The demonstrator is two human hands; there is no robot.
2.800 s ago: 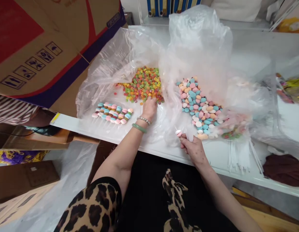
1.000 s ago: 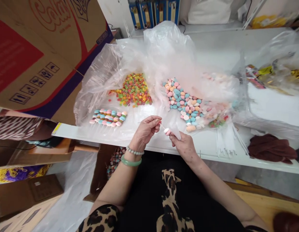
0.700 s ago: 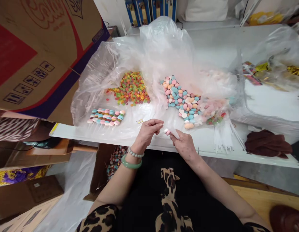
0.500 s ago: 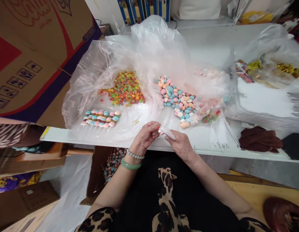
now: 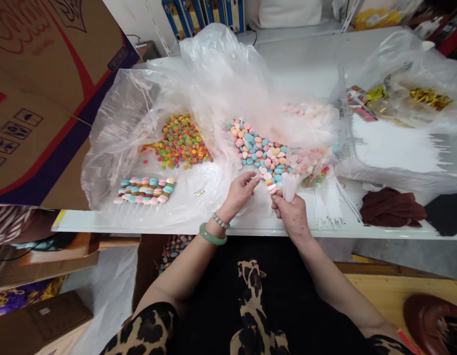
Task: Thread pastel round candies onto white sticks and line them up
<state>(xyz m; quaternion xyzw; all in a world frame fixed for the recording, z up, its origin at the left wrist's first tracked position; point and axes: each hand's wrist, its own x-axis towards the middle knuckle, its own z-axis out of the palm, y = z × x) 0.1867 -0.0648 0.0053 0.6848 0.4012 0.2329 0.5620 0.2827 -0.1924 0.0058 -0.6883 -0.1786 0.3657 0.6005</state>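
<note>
My right hand (image 5: 293, 214) grips a candy skewer (image 5: 271, 188), a thin stick in a clear sleeve with small candies stacked near its tip. My left hand (image 5: 241, 191) reaches toward the pastel disc candies (image 5: 263, 153), fingers slightly spread and holding nothing I can see. It wears a green bangle and a bead bracelet. Colourful ring candies (image 5: 180, 143) lie in a heap further left on clear plastic sheeting (image 5: 139, 108). A row of finished candy skewers (image 5: 145, 185) lies at the sheet's left front.
The white table (image 5: 317, 64) carries a bundle of white sticks (image 5: 326, 204), a dark red cloth (image 5: 393, 207) and plastic bags with gold items (image 5: 409, 98). A large cardboard box (image 5: 39, 88) leans at the left. More candy skewers sit in a box below (image 5: 174, 246).
My left hand picked a ring candy from the heap, brought it to the skewer in my right hand, then moved away toward the pastel candies. The skewer rose toward the pile.
</note>
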